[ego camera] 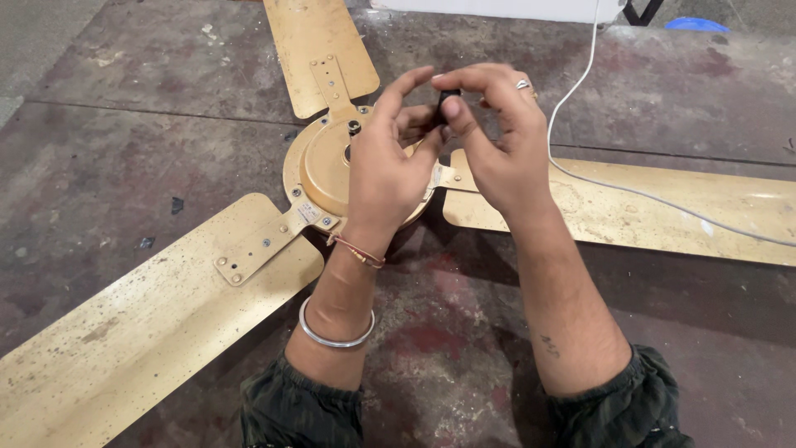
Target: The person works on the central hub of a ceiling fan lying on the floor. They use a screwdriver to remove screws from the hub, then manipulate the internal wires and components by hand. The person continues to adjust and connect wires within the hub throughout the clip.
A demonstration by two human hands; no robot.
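Observation:
A gold-coloured ceiling fan lies on the floor, its round motor housing (319, 166) in the middle with three long blades: one (124, 332) toward the lower left, one (319, 41) pointing away, one (647, 207) to the right. Above the housing, my right hand (497, 141) pinches a small black part (448, 101) between thumb and fingers. My left hand (390, 158) is raised beside it, fingertips touching the same black part. A short shaft (354, 127) sticks up from the housing's centre, just left of my left hand.
A white cable (580, 75) runs from the top of the view across the right blade and off to the right. The floor (124, 141) is stained dark concrete. A white box edge (497, 8) and a blue object (696, 23) lie at the top.

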